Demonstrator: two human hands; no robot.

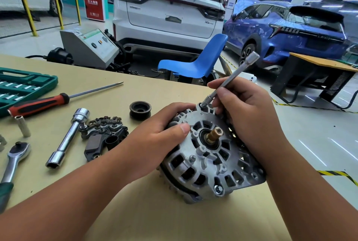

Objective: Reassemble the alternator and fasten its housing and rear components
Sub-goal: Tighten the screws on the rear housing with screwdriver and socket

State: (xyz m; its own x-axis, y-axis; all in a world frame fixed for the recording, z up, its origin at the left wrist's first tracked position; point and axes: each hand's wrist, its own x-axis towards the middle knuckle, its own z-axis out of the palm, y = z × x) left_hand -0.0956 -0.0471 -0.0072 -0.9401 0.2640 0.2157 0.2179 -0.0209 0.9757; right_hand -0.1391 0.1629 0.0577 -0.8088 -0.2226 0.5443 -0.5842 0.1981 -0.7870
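Alternator [209, 161] gripped by left hand [162, 130], extension bar [234, 74] between right hand [249, 112] fingers [222, 94]

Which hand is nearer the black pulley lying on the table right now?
Left. The left hand grips the alternator right beside the pulley; the right hand holds a socket extension on the alternator's far side, away from the pulley.
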